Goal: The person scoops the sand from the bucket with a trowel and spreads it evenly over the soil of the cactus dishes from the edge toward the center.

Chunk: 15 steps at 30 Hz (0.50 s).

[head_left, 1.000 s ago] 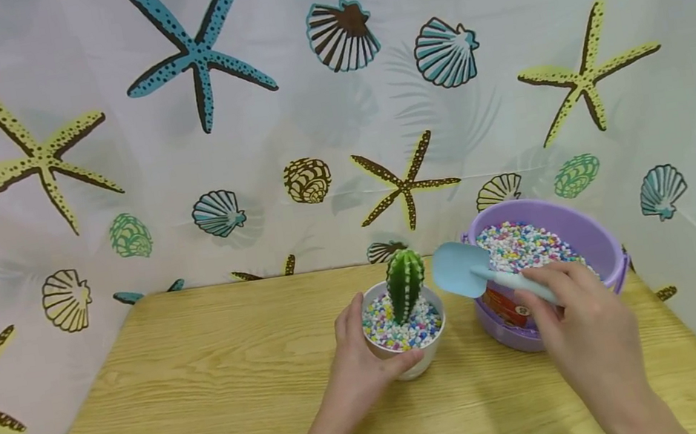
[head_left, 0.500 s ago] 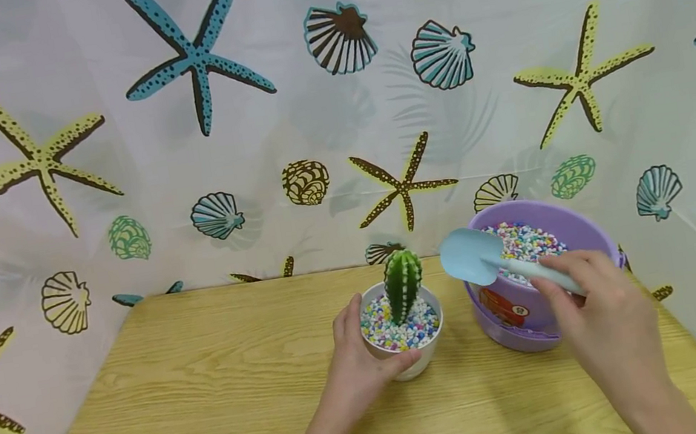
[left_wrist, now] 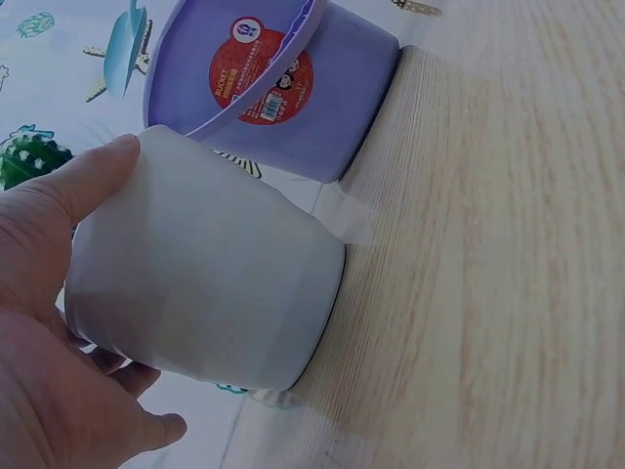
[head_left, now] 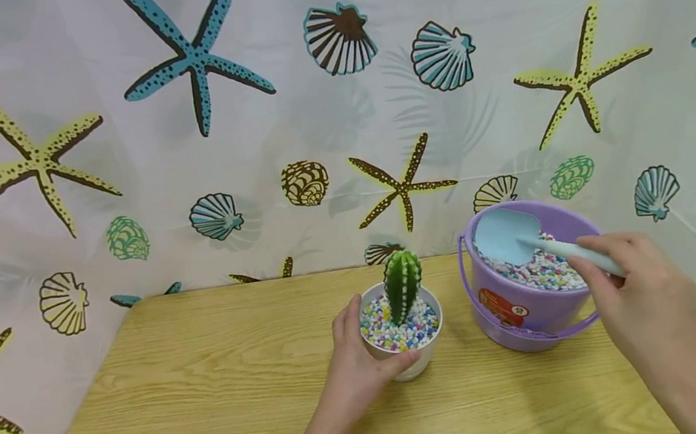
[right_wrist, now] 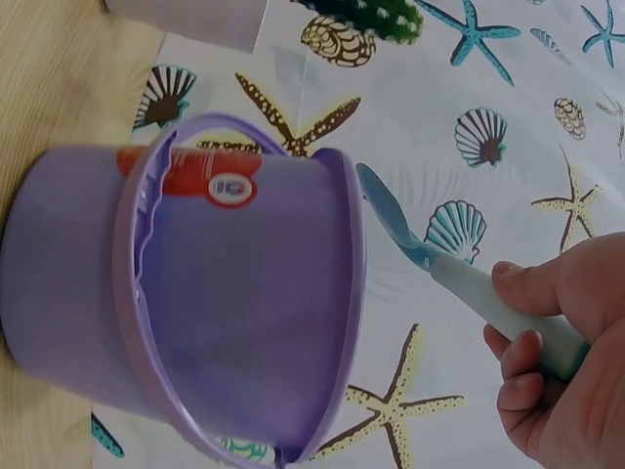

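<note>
A green cactus (head_left: 402,285) stands in a white pot (head_left: 428,356) whose top is covered with multicoloured pebbles (head_left: 378,326). My left hand (head_left: 359,373) grips this pot, the thumb along its near side and the fingers round its left side. In the left wrist view the pot (left_wrist: 210,264) rests on the table. My right hand (head_left: 647,300) holds a light blue toy shovel (head_left: 513,237) by its handle. The shovel's blade is over the mouth of a purple bucket (head_left: 516,304), which holds more pebbles (head_left: 542,274); in the right wrist view the blade (right_wrist: 391,210) sits just above the rim.
The wooden table (head_left: 211,387) runs under both containers. Behind it hangs a white curtain (head_left: 267,124) printed with starfish and shells. The bucket's purple handle (head_left: 580,327) hangs down its front, and the pot stands left of the bucket.
My right hand has moved right with the shovel, taking the blade from between the pot and bucket to above the bucket. The bucket's handle now shows hanging at the front. My left hand stays on the pot.
</note>
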Motion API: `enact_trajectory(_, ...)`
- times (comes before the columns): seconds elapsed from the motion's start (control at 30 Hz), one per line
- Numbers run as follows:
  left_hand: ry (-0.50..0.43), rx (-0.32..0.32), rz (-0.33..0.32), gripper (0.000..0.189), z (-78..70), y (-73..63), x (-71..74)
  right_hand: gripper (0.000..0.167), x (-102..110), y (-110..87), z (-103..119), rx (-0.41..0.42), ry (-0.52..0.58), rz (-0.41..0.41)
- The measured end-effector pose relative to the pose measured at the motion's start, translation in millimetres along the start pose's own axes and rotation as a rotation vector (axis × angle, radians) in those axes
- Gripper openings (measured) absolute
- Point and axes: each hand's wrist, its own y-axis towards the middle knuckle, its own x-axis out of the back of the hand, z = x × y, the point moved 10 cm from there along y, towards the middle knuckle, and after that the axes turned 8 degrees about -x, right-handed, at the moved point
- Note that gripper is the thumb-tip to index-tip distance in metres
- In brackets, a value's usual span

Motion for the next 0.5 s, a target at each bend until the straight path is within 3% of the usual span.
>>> enact_trajectory(0.5,-0.024,-0.003,-0.002,0.131,0.8,0.1,-0.5,0.028,1.0,21.5,-47.5,-0.029,-0.136,0.007)
